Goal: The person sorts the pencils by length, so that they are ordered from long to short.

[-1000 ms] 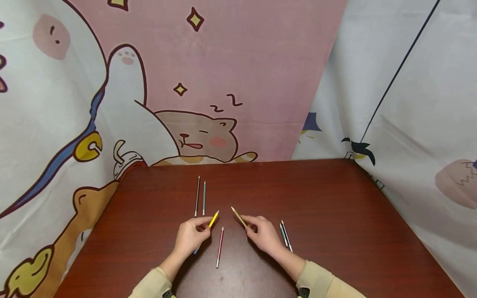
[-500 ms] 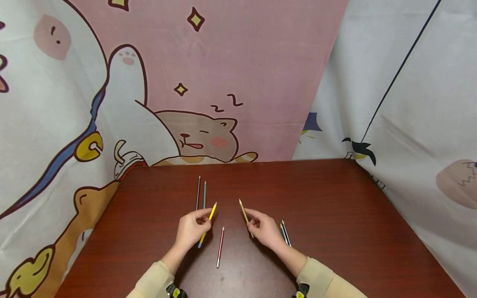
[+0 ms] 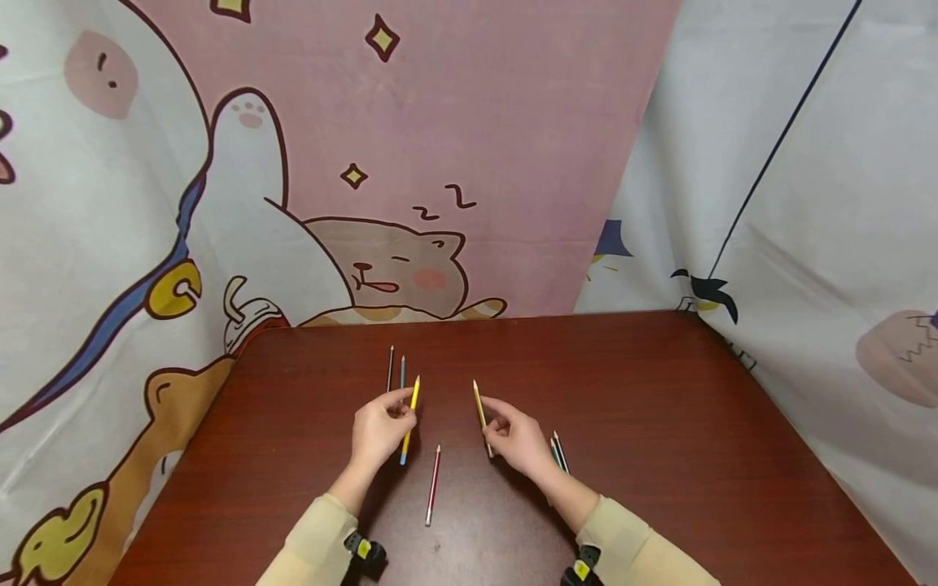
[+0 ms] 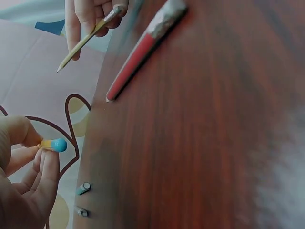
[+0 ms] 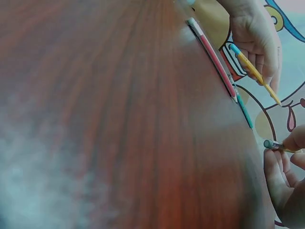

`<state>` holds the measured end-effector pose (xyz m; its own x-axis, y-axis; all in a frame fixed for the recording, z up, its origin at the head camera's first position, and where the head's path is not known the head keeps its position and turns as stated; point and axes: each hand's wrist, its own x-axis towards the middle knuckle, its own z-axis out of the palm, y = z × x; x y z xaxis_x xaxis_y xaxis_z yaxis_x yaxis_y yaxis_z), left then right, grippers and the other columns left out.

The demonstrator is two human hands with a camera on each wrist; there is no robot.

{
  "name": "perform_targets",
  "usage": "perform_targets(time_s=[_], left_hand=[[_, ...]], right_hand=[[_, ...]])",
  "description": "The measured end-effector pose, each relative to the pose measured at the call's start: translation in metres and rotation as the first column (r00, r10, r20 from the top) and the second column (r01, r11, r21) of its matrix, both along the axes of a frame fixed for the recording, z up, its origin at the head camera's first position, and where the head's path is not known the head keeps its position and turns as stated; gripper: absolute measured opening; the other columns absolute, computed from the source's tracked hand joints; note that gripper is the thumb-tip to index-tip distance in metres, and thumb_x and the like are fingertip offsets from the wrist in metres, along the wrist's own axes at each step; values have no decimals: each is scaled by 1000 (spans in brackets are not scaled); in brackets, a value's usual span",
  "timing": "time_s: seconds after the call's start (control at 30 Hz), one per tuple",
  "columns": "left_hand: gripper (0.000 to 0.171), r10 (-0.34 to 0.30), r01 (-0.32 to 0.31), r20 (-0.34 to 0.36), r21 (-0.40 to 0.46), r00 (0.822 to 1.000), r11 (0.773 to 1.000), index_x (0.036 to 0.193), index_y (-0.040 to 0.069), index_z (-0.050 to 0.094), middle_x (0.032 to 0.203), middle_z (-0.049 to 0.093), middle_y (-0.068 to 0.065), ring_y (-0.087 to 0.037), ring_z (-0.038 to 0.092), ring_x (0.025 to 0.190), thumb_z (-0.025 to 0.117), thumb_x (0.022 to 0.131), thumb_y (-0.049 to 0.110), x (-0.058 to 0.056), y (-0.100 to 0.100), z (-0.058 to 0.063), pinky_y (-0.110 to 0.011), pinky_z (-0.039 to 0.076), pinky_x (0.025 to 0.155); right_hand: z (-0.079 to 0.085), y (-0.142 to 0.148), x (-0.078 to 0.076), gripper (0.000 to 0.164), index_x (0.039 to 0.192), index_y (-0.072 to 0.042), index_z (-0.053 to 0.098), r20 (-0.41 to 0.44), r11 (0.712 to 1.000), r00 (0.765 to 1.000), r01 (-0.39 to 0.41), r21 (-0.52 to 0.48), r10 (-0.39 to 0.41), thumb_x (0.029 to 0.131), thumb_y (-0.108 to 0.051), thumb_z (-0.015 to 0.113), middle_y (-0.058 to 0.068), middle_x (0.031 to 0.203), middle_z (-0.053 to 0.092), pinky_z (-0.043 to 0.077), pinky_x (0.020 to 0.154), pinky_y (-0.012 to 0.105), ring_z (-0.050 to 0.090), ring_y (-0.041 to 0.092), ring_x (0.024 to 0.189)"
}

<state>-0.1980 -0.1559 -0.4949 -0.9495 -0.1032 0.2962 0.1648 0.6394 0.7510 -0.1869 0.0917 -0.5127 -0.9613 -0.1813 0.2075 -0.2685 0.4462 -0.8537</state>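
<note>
My left hand (image 3: 378,430) pinches a bright yellow pencil (image 3: 414,395) with a blue end, its sharpened tip pointing away from me. In the left wrist view that blue end (image 4: 59,145) sticks out between thumb and fingers. Opposite it, my right hand (image 3: 519,438) pinches a duller yellow pencil (image 3: 479,400), tip also pointing away. Its greenish rear end (image 5: 269,143) shows in the right wrist view. Both pencils are held above the table, apart from each other. Between the hands and nearer to me lies a red pencil (image 3: 434,487) with a white end.
Beyond my left hand lie a dark pencil (image 3: 391,368) and a green pencil (image 3: 402,371), partly hidden by that hand. Two dark pencils (image 3: 560,452) lie beside my right wrist, partly covered. The brown table (image 3: 630,366) meets a cartoon-printed cloth (image 3: 528,163) at its far edge.
Both hands have moved away from me, each carrying its pencil, and the two pencils have swung closer to upright in the view. The pencils on the table have stayed put.
</note>
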Motion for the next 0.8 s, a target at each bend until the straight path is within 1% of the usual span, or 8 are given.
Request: perform_targets(time_s=[0.1, 0.17, 0.37, 0.47, 0.57, 0.67, 0.8], left_hand=[[31, 27, -28, -12, -9, 1000, 1000, 105, 13, 78, 72, 67, 5, -11, 64, 67, 70, 76, 8, -6, 2, 1, -30, 46, 59], [31, 53, -53, -27, -22, 998, 998, 104, 14, 79, 71, 67, 6, -10, 63, 65, 70, 75, 9, -10, 4, 1, -30, 46, 58], [31, 126, -130, -77, -46, 989, 990, 103, 17, 79, 66, 63, 9, -10, 57, 59, 69, 73, 12, -24, 9, -1, -33, 43, 54], [32, 144, -149, -107, -41, 984, 988, 103, 17, 79, 65, 63, 8, -12, 59, 59, 69, 73, 12, -29, 11, -2, -36, 45, 55], [33, 151, -157, -139, -35, 979, 987, 104, 15, 79, 67, 65, 6, -15, 62, 64, 69, 72, 12, -32, 13, -4, -39, 48, 58], [34, 160, -167, -169, -29, 973, 986, 103, 14, 79, 69, 66, 5, -18, 63, 68, 69, 71, 11, -35, 15, -7, -41, 49, 61], [35, 172, -179, -202, -17, 964, 984, 103, 12, 79, 69, 65, 2, -22, 62, 69, 68, 70, 8, -37, 18, -10, -44, 50, 61]], right_hand=[[2, -1, -2, 46, 130, -7, 63, 11, 1000, 1000, -2, -23, 2, 85, 3, 66, -2, 75, 63, 50, 54, 24, 59, 8, 58], [3, -3, -3, 47, 131, -8, 63, 12, 1000, 1000, 2, -26, -2, 85, 3, 67, -2, 75, 63, 50, 54, 25, 58, 7, 57], [4, -7, -8, 47, 131, -7, 63, 11, 999, 1000, -5, -54, 6, 86, 3, 67, 1, 75, 64, 51, 53, 26, 59, 9, 57], [4, -9, -9, 47, 132, -8, 63, 26, 998, 1000, 0, -60, 2, 86, 2, 67, 1, 76, 65, 52, 53, 26, 60, 9, 58], [5, -11, -10, 48, 132, -8, 62, 36, 997, 999, 3, -71, -1, 86, 2, 67, 2, 76, 65, 53, 53, 26, 62, 11, 58], [6, -12, -10, 48, 133, -9, 62, 46, 996, 999, 5, -85, -1, 86, 2, 67, 2, 76, 65, 53, 53, 27, 62, 12, 58], [6, -13, -10, 48, 133, -8, 62, 41, 996, 999, 0, -91, 4, 86, 2, 66, 2, 76, 64, 53, 52, 27, 61, 12, 57]])
